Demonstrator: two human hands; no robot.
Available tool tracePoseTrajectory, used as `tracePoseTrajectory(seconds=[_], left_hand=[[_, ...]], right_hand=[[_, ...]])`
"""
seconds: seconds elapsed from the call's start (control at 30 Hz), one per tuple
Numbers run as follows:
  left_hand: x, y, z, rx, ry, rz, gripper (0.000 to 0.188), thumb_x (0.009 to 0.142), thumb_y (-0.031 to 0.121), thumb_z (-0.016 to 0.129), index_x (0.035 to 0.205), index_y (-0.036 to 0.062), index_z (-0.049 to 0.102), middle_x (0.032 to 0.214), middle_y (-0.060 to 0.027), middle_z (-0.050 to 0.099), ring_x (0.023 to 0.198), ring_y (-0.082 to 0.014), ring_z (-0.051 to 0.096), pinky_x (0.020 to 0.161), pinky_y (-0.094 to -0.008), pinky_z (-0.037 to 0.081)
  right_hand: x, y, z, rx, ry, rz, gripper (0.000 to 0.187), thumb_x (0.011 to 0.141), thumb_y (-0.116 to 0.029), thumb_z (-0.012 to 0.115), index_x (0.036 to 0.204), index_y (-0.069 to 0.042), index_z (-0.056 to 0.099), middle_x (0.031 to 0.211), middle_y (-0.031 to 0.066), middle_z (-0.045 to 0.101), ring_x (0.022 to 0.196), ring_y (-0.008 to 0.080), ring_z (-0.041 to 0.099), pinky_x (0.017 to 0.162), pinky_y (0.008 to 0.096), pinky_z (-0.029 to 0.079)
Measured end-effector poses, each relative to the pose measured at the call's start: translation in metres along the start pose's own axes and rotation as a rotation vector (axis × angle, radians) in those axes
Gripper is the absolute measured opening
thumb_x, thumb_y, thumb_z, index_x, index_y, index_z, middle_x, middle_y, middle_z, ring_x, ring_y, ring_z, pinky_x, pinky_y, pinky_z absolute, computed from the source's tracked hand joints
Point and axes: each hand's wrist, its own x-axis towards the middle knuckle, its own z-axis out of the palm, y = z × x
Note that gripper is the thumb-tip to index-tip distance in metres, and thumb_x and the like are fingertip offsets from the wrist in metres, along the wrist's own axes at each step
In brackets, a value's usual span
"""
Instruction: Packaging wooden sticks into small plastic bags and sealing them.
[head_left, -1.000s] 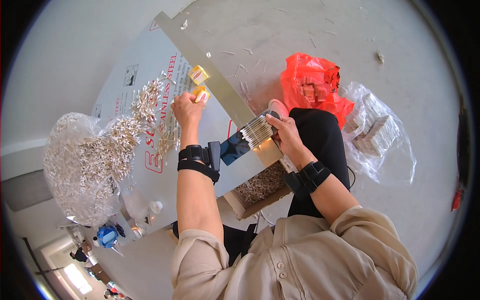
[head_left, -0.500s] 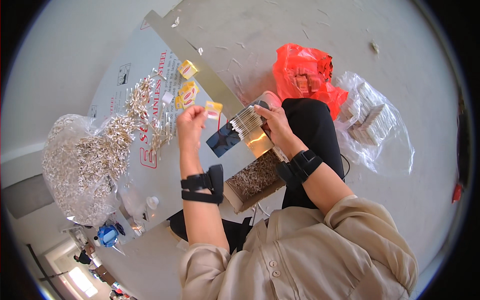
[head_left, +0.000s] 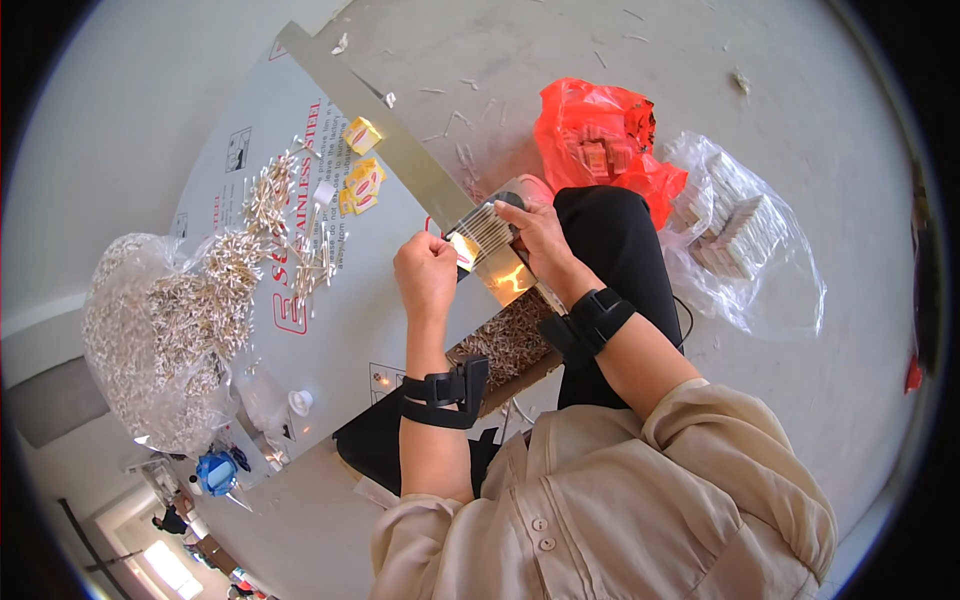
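Note:
My left hand (head_left: 427,272) is closed, pinching a small yellow-and-white packet (head_left: 463,250) at the heads of a row of cotton swabs (head_left: 487,228). My right hand (head_left: 548,245) grips the far end of that row, its thumb on top; the swabs lie side by side. Whether the swab ends are inside the packet, I cannot tell. Beneath the right hand is a shiny metal plate (head_left: 507,279). Below it, a cardboard box (head_left: 517,385) holds many loose swabs (head_left: 512,338), partly covered by my left forearm.
On the film-covered steel table (head_left: 350,300) lie several yellow packets (head_left: 362,185), a heap of swabs (head_left: 268,200) and a clear bag full of swabs (head_left: 165,330). A red bag (head_left: 590,130) and a clear bag of packed bundles (head_left: 740,235) are on the floor at right.
My left hand has moved right with the yellow-and-white packet, from apart from the swabs to against their heads. My right hand still grips the row.

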Motion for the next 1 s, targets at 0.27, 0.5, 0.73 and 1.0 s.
tracePoseTrajectory(seconds=[0.27, 0.5, 0.73, 1.0], left_hand=[[0.007, -0.001, 0.008, -0.034, -0.088, 0.001, 0.006, 0.073, 0.002, 0.066, 0.070, -0.0015, 0.062, 0.062, -0.0161, 0.062, 0.057, -0.0298, 0.061, 0.059, -0.0379, 0.049], [0.007, 0.007, 0.019, -0.047, -0.080, 0.141, 0.014, 0.077, -0.001, 0.069, 0.076, -0.0009, 0.055, 0.064, -0.0141, 0.057, 0.059, -0.0285, 0.057, 0.059, -0.0382, 0.047], [-0.019, -0.013, 0.015, 0.002, 0.092, 0.227, 0.023, 0.083, 0.007, 0.066, 0.102, 0.0013, 0.056, 0.105, -0.0178, 0.059, 0.095, -0.0342, 0.060, 0.079, -0.0421, 0.048], [-0.059, -0.030, 0.033, 0.576, 0.066, 0.273, 0.082, 0.094, 0.053, 0.046, 0.149, -0.0014, 0.019, 0.155, -0.0226, 0.018, 0.145, -0.0383, 0.011, 0.114, -0.0564, 0.011]], right_hand=[[0.000, -0.001, 0.004, 0.015, 0.012, 0.000, 0.013, 0.085, -0.016, 0.071, 0.081, -0.004, 0.068, 0.065, -0.0021, 0.058, 0.050, 0.0061, 0.046, 0.046, 0.0250, 0.035], [-0.004, -0.003, 0.005, 0.033, -0.015, -0.024, 0.014, 0.085, -0.016, 0.071, 0.079, -0.003, 0.067, 0.067, -0.0009, 0.060, 0.052, 0.0064, 0.049, 0.046, 0.0243, 0.037], [-0.003, -0.005, -0.001, 0.033, 0.015, -0.010, 0.016, 0.086, -0.019, 0.070, 0.080, -0.005, 0.067, 0.065, -0.0018, 0.060, 0.049, 0.0060, 0.046, 0.045, 0.0245, 0.034], [-0.003, -0.003, 0.006, 0.025, 0.027, -0.022, 0.019, 0.089, -0.022, 0.068, 0.081, -0.004, 0.067, 0.068, -0.0018, 0.062, 0.051, 0.0063, 0.048, 0.047, 0.0242, 0.036]])
